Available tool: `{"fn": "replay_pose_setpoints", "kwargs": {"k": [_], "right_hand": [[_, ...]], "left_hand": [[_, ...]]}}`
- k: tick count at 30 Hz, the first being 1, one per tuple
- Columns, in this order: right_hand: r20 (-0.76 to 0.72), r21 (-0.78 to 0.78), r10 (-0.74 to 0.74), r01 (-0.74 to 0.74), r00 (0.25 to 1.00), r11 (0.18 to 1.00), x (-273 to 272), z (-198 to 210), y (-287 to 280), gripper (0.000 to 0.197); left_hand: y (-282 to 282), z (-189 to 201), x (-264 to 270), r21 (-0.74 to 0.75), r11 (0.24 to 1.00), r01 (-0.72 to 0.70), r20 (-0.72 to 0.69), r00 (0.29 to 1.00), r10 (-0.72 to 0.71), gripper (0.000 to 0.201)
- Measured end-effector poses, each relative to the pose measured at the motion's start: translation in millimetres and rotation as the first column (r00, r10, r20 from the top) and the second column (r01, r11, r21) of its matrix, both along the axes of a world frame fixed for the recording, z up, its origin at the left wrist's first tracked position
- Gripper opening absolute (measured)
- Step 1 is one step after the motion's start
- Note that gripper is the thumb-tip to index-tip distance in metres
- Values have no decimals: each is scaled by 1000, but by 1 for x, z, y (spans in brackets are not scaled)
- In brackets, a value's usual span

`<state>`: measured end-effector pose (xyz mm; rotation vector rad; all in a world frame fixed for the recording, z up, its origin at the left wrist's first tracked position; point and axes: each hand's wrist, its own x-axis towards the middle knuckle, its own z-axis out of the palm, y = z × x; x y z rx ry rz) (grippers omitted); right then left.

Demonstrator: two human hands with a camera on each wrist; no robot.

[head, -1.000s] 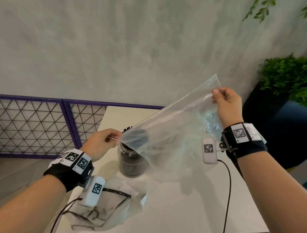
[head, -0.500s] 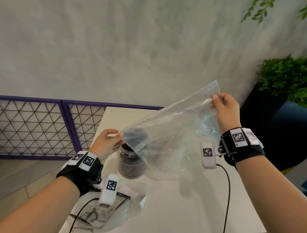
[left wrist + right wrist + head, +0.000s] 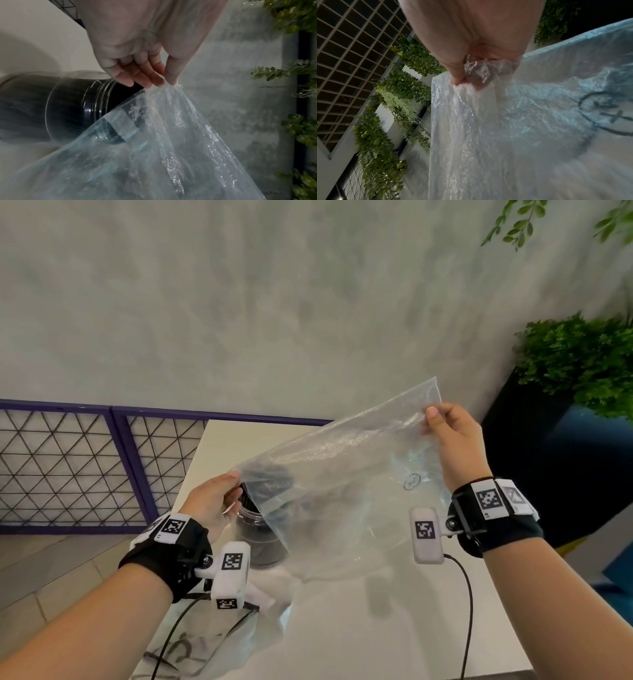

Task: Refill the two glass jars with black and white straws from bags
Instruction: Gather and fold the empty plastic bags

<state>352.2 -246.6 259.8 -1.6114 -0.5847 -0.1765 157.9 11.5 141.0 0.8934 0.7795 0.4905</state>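
I hold a clear plastic bag (image 3: 346, 491) stretched in the air between both hands; it looks empty. My left hand (image 3: 219, 498) pinches its lower left corner (image 3: 164, 86) just above a glass jar (image 3: 260, 539) packed with black straws (image 3: 68, 112). My right hand (image 3: 452, 440) pinches the upper right corner (image 3: 467, 79), held higher. The bag (image 3: 522, 121) has a black marker drawing on it. The bag partly veils the jar in the head view. A second jar and white straws are not visible.
Another clear bag (image 3: 212, 642) with black marks lies crumpled on the white table (image 3: 376, 628) near the front left. A purple-framed mesh fence (image 3: 85, 467) runs at the left. A dark planter with green plants (image 3: 575, 364) stands right of the table.
Both hands have lowered the bag a little. My left hand has drawn nearer to the jar's rim; the right hand dropped slightly, still pinching its corner.
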Motion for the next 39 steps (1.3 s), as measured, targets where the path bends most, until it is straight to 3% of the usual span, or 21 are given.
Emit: {"fn": "replay_pose_setpoints", "kwargs": {"k": [5, 8, 11, 16, 20, 28, 34, 39], "right_hand": [[-15, -10, -38, 38, 999, 999, 3, -7, -8, 12], [-29, 0, -65, 65, 998, 998, 8, -9, -13, 14], [-39, 12, -80, 80, 996, 997, 10, -11, -17, 13], [-72, 7, -50, 51, 996, 999, 12, -15, -17, 8], [-61, 25, -7, 9, 998, 1000, 9, -13, -16, 12], [-72, 28, 88, -86, 994, 996, 10, -1, -20, 16], [-85, 24, 49, -48, 995, 999, 15, 0, -25, 14], [-87, 35, -22, 25, 996, 999, 22, -4, -26, 11]], "left_hand": [[2, 2, 3, 112, 994, -17, 2, 1000, 17, 18], [2, 5, 2, 136, 990, -31, 35, 999, 26, 13], [0, 9, 2, 100, 995, 20, 47, 999, -25, 4], [-2, 12, 1, -1, 990, 138, 7, 990, -138, 9], [-3, 12, 3, -32, 993, 117, 7, 993, -117, 11], [-1, 17, 11, 203, 979, 18, 35, 999, -26, 10], [2, 18, 14, 325, 942, 89, 70, 991, -117, 5], [-6, 29, 11, 307, 941, 140, 187, 961, -204, 19]]}}
